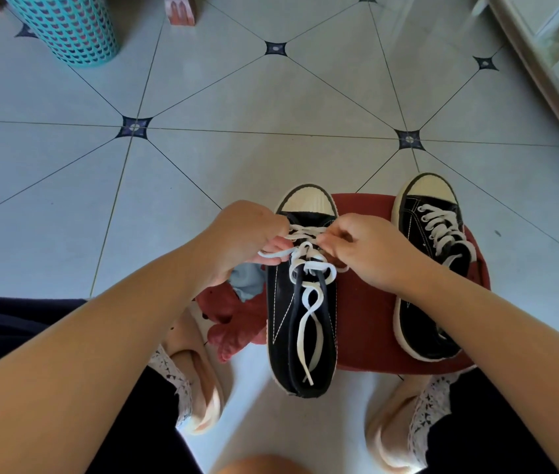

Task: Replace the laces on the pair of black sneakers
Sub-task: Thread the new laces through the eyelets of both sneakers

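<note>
Left hand (247, 241): curled, thumb and fingers pinching a strand of the white lace (308, 302) on the left side of the near sneaker (300, 336). Right hand (367, 248): also curled, tips pinched at the lace by the right eyelet row. Which strand it has is hidden under the knuckles.

Head view (the only one).
- Near sneaker lies toe away from the person, forepart on the red stool (367, 323), heel overhanging the stool's near edge.
- Lace is crossed through the front eyelets behind the toe cap. The rear eyelets look unthreaded, as far as can be made out.
- One loose end trails in loops along the shoe opening, its tip near the heel.
- Second sneaker (432, 268) sits on the same stool to the right, apart from the first, with a white lace already crossed up its front.
- Red cloth (233, 323) is bunched at the stool's left edge.
- Teal basket (65, 25) stands well off on the tiled floor (237, 97).

Judgement: mid-lacing on this shoe; the other looks done. The step in hand seems to be drawing a crossing snug.

To do it well:
- Pull both strands outward evenly so the ends come out matched.
- Flatten any twist before feeding the next eyelet.
- Steady the shoe, since the overhanging heel could tip it off.
- Lift the trailing end out of the opening so it does not snag.
</note>
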The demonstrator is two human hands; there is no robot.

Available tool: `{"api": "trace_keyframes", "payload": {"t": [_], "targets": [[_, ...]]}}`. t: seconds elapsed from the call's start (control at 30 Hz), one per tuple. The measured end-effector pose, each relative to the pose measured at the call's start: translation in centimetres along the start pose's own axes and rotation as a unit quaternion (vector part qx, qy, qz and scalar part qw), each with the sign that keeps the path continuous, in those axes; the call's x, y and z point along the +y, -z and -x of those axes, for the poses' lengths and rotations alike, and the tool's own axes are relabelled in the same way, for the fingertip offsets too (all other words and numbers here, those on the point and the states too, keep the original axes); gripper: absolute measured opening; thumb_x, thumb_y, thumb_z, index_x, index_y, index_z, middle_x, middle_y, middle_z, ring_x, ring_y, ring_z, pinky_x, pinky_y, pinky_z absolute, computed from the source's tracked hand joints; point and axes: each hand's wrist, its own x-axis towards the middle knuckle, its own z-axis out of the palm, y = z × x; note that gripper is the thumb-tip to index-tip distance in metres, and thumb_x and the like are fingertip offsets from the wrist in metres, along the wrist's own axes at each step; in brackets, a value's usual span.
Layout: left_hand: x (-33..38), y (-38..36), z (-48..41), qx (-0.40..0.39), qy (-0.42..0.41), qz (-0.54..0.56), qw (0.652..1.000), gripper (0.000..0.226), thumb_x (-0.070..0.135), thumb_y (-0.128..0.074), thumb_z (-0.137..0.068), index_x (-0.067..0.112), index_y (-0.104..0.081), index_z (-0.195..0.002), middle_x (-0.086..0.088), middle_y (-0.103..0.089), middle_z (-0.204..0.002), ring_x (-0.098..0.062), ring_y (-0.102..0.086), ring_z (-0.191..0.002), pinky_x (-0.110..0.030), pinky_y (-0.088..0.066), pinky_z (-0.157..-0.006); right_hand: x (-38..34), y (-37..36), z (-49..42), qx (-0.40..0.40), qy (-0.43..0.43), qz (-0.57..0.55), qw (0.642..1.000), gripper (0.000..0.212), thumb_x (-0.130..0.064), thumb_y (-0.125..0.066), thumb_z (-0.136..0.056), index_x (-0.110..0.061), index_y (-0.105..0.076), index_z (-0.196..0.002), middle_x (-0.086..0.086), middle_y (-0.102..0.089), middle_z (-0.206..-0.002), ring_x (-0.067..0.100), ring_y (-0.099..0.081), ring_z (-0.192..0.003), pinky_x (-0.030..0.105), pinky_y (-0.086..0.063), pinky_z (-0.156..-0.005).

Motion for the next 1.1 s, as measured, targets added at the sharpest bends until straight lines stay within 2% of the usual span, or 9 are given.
{"api": "trace_keyframes", "payload": {"t": [0.13, 0.27, 0.37, 0.47, 0.53, 0.63, 0.77, 0.87, 1.1], "targets": [[-0.2, -0.2, -0.2, 0.023, -0.012, -0.069, 0.997, 0.019, 0.016, -0.055, -0.089, 0.001, -0.064, -0.081, -0.011, -0.069, -0.081, -0.016, -0.066, -0.071, -0.021, -0.056, -0.066, 0.3, 0.2, -0.2, 0.002, -0.004, -0.004, 1.0, 0.022, -0.035, -0.051, -0.093, -0.016, -0.062, -0.098, -0.011, -0.053, -0.076, 0.0, -0.046, -0.067, 0.009, -0.035, -0.058], [-0.7, 0.0, -0.8, 0.088, -0.034, -0.152, 0.984, 0.025, 0.013, -0.05, -0.088, -0.008, -0.063, -0.087, -0.009, -0.062, -0.072, -0.019, -0.058, -0.069, -0.033, -0.054, -0.073, 1.0, 0.8, -0.6, 0.052, -0.001, -0.012, 0.999, 0.021, -0.032, -0.05, -0.094, -0.016, -0.063, -0.097, -0.011, -0.055, -0.078, 0.0, -0.046, -0.067, 0.009, -0.032, -0.06], [-1.2, -0.4, -0.7, 0.117, -0.105, -0.299, 0.941, 0.017, 0.023, -0.053, -0.089, 0.007, -0.059, -0.088, -0.004, -0.057, -0.081, -0.016, -0.051, -0.074, -0.029, -0.039, -0.064, 1.3, 0.6, -0.7, 0.075, 0.003, -0.002, 0.997, 0.015, -0.03, -0.054, -0.091, -0.017, -0.061, -0.096, -0.012, -0.055, -0.08, 0.001, -0.047, -0.068, 0.011, -0.034, -0.061], [-1.5, -0.5, -0.3, 0.172, -0.194, -0.302, 0.917, 0.015, 0.029, -0.064, -0.082, 0.022, -0.058, -0.094, 0.003, -0.054, -0.096, -0.013, -0.05, -0.091, -0.024, -0.035, -0.076, 1.0, 0.7, -0.4, 0.127, 0.039, -0.003, 0.991, 0.007, -0.022, -0.062, -0.086, -0.022, -0.058, -0.091, -0.013, -0.055, -0.085, 0.006, -0.051, -0.082, 0.02, -0.041, -0.075], [-1.2, -0.4, 0.1, 0.194, -0.249, -0.314, 0.895, 0.01, 0.03, -0.067, -0.08, 0.025, -0.064, -0.088, 0.004, -0.053, -0.095, -0.013, -0.048, -0.094, -0.028, -0.036, -0.082, 0.6, 0.9, 0.0, 0.156, 0.067, 0.018, 0.985, 0.008, -0.018, -0.064, -0.083, -0.024, -0.059, -0.083, -0.015, -0.053, -0.079, 0.004, -0.048, -0.079, 0.012, -0.036, -0.073], [-0.6, -0.8, 0.9, 0.146, -0.258, -0.358, 0.885, 0.008, 0.034, -0.065, -0.081, 0.027, -0.069, -0.081, 0.007, -0.056, -0.089, -0.012, -0.052, -0.091, -0.034, -0.04, -0.086, 0.4, 0.5, 0.7, 0.109, 0.088, 0.066, 0.988, 0.006, -0.019, -0.063, -0.083, -0.025, -0.065, -0.082, -0.014, -0.053, -0.073, -0.001, -0.048, -0.073, 0.006, -0.033, -0.068], [-0.4, -0.9, 1.0, 0.076, -0.208, -0.339, 0.914, 0.01, 0.026, -0.061, -0.086, 0.024, -0.07, -0.087, 0.012, -0.063, -0.082, -0.005, -0.056, -0.083, -0.013, -0.038, -0.073, 0.6, -0.6, 0.8, 0.075, 0.072, 0.07, 0.992, 0.015, -0.024, -0.06, -0.087, -0.022, -0.069, -0.099, -0.011, -0.06, -0.092, 0.005, -0.053, -0.086, 0.012, -0.034, -0.07], [-0.5, -0.7, 0.8, 0.047, -0.184, -0.305, 0.933, 0.014, 0.011, -0.058, -0.086, 0.019, -0.069, -0.085, 0.014, -0.06, -0.076, -0.005, -0.056, -0.082, -0.004, -0.036, -0.067, 0.2, -0.4, 0.8, 0.058, 0.072, 0.046, 0.995, 0.012, -0.025, -0.063, -0.085, -0.021, -0.07, -0.094, -0.014, -0.06, -0.083, 0.002, -0.053, -0.077, 0.008, -0.036, -0.068], [0.2, -0.6, 1.0, -0.014, -0.177, -0.443, 0.879, 0.009, 0.021, -0.054, -0.09, 0.017, -0.062, -0.088, 0.002, -0.062, -0.089, -0.014, -0.053, -0.088, -0.026, -0.035, -0.073, -0.3, -0.2, 0.8, 0.0, 0.061, -0.012, 0.998, 0.006, -0.022, -0.063, -0.083, -0.018, -0.062, -0.078, -0.011, -0.049, -0.056, -0.002, -0.046, -0.046, 0.01, -0.036, -0.05]]}}
